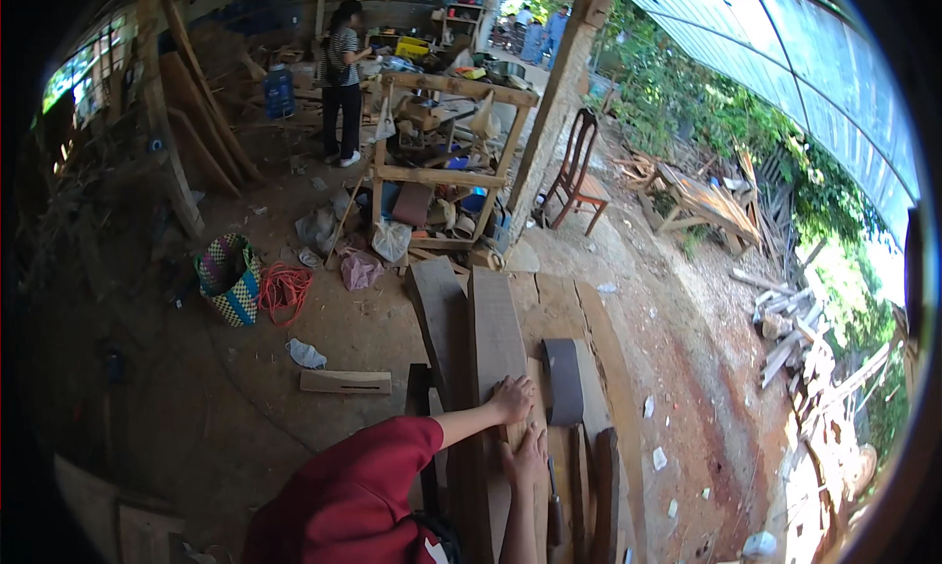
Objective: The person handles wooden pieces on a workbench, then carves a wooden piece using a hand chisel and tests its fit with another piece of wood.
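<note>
A long brown wooden plank [498, 319] runs away from me across the work surface, and both hands press on its near part. My left hand [512, 399], reaching in from a red sleeve, is closed with its fingers curled down at the plank's right edge. Just nearer, my right hand [527, 458] is closed too, its fingers together close to the left hand. What lies under the fingers is hidden. A darker plank [442, 304] sits along the left side. To the right, a curved purplish-brown sheet [562, 379] lies over pale wood.
A slim tool with a dark handle [555, 515] lies right of my forearm, near upright board ends [605, 495]. On the floor are a short board [345, 381], red cord [285, 291] and a woven basket [231, 279]. Beyond are a cluttered wooden frame [442, 176], a chair [577, 176] and a standing person [341, 83].
</note>
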`<state>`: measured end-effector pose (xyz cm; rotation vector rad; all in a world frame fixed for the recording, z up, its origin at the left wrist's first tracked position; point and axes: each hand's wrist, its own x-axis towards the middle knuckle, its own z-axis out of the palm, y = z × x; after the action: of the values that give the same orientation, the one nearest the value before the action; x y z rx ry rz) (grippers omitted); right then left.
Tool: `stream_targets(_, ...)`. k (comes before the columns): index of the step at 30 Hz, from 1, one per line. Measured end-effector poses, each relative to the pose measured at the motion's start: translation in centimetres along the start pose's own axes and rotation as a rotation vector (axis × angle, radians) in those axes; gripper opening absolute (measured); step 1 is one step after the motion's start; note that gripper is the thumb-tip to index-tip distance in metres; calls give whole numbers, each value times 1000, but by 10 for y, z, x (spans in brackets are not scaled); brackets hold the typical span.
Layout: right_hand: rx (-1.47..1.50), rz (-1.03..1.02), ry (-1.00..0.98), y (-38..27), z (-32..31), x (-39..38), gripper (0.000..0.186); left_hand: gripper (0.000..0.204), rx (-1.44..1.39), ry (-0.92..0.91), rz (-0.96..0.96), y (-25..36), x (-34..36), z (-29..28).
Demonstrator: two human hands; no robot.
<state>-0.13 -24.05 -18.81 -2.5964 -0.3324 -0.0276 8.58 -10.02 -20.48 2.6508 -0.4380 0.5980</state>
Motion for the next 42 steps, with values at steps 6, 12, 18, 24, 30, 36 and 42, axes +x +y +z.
stream_targets(6, -6, 83, 232, 42, -25, -179, 70, 25, -3, -287, 42, 153, -97, 3)
stream_targets(12, -46, 373, 260, 80, -73, -366, 72, 22, -257, -356, 307, 320, -185, 4)
stream_targets(18, -275, 446, 331, 82, -70, -391, 69, 18, -436, -362, 351, 347, -190, 7)
stream_targets(24, -38, 249, 363, 69, -51, -277, 72, 12, -283, -230, 135, 237, -142, 4)
stream_targets(30, -49, -66, 139, 27, -17, -92, 68, 12, -38, -41, -157, 68, -70, -17)
stream_targets(36, -11, -97, 46, -14, 6, 18, 63, 17, 70, -23, -369, -20, -1, -10)
stream_targets(42, -43, -123, 91, -10, 3, 5, 62, 19, 88, -14, -300, -13, -5, -10)
